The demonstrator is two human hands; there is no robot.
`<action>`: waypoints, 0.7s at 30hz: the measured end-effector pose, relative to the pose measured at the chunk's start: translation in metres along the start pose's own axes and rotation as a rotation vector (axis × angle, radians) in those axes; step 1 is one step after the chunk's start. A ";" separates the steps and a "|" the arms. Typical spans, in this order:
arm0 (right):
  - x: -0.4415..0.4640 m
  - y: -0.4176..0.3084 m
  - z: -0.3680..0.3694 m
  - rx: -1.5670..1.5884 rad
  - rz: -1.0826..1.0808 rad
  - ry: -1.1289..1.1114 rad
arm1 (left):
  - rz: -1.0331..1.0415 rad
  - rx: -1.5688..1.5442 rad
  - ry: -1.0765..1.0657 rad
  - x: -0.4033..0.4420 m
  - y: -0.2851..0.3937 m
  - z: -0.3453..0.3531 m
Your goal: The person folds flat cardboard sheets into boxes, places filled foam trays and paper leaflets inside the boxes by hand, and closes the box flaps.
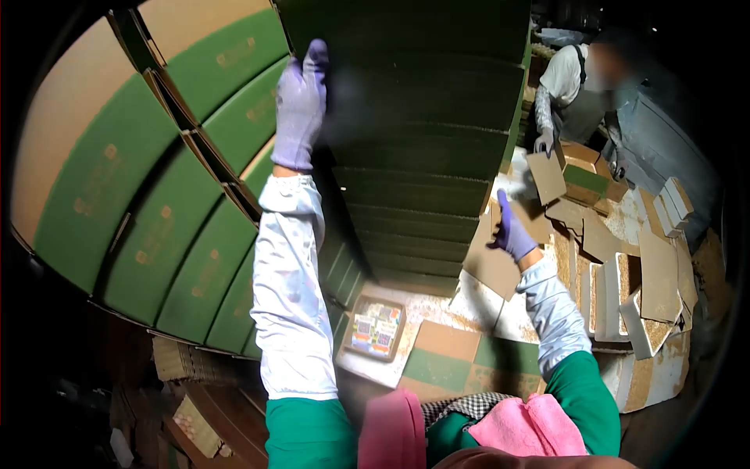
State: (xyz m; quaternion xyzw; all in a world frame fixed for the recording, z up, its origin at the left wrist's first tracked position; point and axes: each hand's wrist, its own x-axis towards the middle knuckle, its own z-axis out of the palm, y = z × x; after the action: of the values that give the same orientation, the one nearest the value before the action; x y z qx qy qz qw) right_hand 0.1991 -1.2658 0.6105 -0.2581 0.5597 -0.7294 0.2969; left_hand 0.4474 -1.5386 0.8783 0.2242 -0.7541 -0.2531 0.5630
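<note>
My left hand [301, 113], in a pale purple glove, is raised at the left edge of a tall dark green stack of boxes [422, 141]. Its fingers point up and lie flat, apparently against the stack's side. My right hand [512, 227], in a purple glove, is lower at the stack's right side, thumb and fingers apart, with nothing in it. Brown cardboard [492, 262] lies just below and beside it. Green and brown cartons [176, 211] form another stack to the left of my left hand.
At the upper right a co-worker [574, 82] bends over an open carton [586, 176], holding a cardboard piece [547, 178]. White foam boxes [613, 293] lie at the right. Below are a tray with printed labels [375, 328], flat green-brown cardboard [441, 356] and egg trays [195, 426].
</note>
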 end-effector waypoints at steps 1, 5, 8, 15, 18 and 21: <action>-0.021 0.054 -0.001 0.218 0.185 0.003 | -0.051 -0.026 -0.012 -0.002 0.004 -0.001; -0.058 0.184 0.040 0.973 0.599 0.074 | -0.075 0.022 0.135 -0.008 -0.011 0.010; -0.044 0.222 0.065 0.609 0.381 -0.022 | 0.049 0.030 0.300 -0.013 -0.009 0.028; 0.010 0.239 0.096 1.234 0.569 0.380 | 0.408 0.446 0.418 0.010 -0.046 0.044; 0.019 0.206 0.116 1.299 0.710 0.565 | 0.340 0.290 0.109 -0.065 -0.010 0.024; 0.014 0.217 0.105 1.313 0.767 0.531 | 0.036 0.082 -0.223 -0.174 -0.022 0.007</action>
State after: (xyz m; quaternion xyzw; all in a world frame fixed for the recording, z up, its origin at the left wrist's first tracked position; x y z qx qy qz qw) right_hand 0.2954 -1.3889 0.4256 0.3612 0.1181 -0.7939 0.4748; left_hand 0.4880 -1.4460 0.7350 0.2038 -0.8257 -0.2353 0.4704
